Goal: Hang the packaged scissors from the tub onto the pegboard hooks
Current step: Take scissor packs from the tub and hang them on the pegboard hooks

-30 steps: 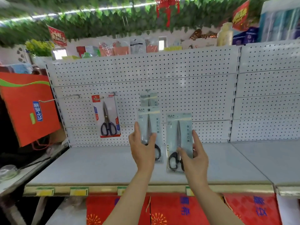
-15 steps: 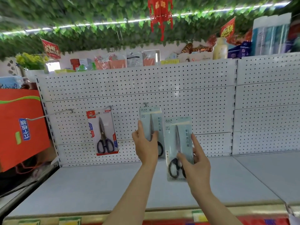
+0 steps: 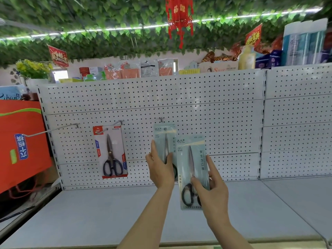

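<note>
White pegboard (image 3: 197, 108) fills the back of a shop display, with a pale grey shelf (image 3: 100, 212) running beneath it and green artificial leaves hung overhead. Three wire hooks are seen on the board: a long bare hook (image 3: 53, 129) at the left, a second hook carrying a red-edged scissors pack (image 3: 110, 151) with dark blue handles, and a short middle hook (image 3: 161, 120) just right of it. A pale blue scissors pack (image 3: 164, 139) is held up against the board directly below that middle hook, its top edge just under the hook's mount; whether the hole is on the wire cannot be told. This pack is pinched by the left hand (image 3: 159, 169), thumb on the front and fingers behind. A second pale blue pack (image 3: 194, 166), showing black handles, is held upright just to the right and slightly lower, partly overlapping the first. It is gripped near its lower end by the right hand (image 3: 212, 193), thumb across the front and the index finger laid straight along the right edge. An orange bag (image 3: 19, 141) is seen at far left. A red paper ornament (image 3: 179, 15) is hung from the ceiling.
</note>
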Demonstrator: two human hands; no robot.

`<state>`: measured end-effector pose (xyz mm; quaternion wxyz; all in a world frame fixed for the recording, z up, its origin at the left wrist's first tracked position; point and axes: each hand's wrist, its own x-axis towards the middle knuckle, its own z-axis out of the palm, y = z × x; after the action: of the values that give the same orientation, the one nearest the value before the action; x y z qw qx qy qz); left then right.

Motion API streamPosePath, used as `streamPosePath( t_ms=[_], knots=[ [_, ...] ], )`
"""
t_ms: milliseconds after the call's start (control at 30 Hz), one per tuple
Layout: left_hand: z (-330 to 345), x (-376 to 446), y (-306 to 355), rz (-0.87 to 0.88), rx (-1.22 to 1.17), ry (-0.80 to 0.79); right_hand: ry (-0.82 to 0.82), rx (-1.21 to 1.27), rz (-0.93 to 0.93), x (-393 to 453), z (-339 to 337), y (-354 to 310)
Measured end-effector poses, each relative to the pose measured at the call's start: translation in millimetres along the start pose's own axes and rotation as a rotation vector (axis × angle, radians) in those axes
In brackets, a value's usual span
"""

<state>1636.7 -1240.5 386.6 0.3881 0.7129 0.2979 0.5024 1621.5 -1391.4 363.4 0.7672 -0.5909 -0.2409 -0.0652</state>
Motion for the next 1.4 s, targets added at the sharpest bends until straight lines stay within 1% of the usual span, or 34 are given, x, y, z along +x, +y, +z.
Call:
streamPosePath(
  t_ms=[167, 334, 400, 467, 534, 600, 634, 700, 767, 967, 1101, 1234, 1401],
  knots=[
    [-12, 9, -15, 0.029, -0.018, -0.036, -0.018, 0.003, 0.001, 10, 17, 4],
    [-41, 42, -14, 0.104, -0.062, -0.013, -0.057, 0.028, -0.023, 29, 45, 3],
    [-53, 54, -1, 0.234, -0.073, -0.033, -0.077, 0.043, -0.035, 38, 59, 3],
    [-62, 60, 18, 0.404, -0.05, -0.098, -0.09, 0.047, -0.054, 46, 73, 3],
    [-64, 63, 32, 0.552, 0.082, -0.168, -0.085, 0.054, -0.059, 52, 83, 4],
    [-60, 65, 36, 0.629, 0.271, -0.214, -0.063, 0.071, -0.05, 54, 88, 9],
    [-58, 66, 35, 0.638, 0.346, -0.225, -0.056, 0.081, -0.045, 54, 90, 12],
    [-53, 69, 31, 0.629, 0.413, -0.219, -0.05, 0.099, -0.038, 52, 91, 18],
    [-50, 69, 29, 0.626, 0.403, -0.206, -0.044, 0.113, -0.026, 51, 92, 24],
    [-43, 70, 26, 0.581, 0.381, -0.244, -0.026, 0.137, -0.002, 52, 91, 32],
    [-36, 78, 22, 0.524, 0.401, -0.258, -0.033, 0.043, 0.01, 64, 98, 45],
    [-27, 83, 15, 0.547, 0.465, -0.267, -0.007, -0.084, -0.01, 74, 101, 54],
    [-20, 93, 16, 0.527, 0.462, -0.269, -0.025, -0.154, -0.027, 88, 103, 53]
  ],
)
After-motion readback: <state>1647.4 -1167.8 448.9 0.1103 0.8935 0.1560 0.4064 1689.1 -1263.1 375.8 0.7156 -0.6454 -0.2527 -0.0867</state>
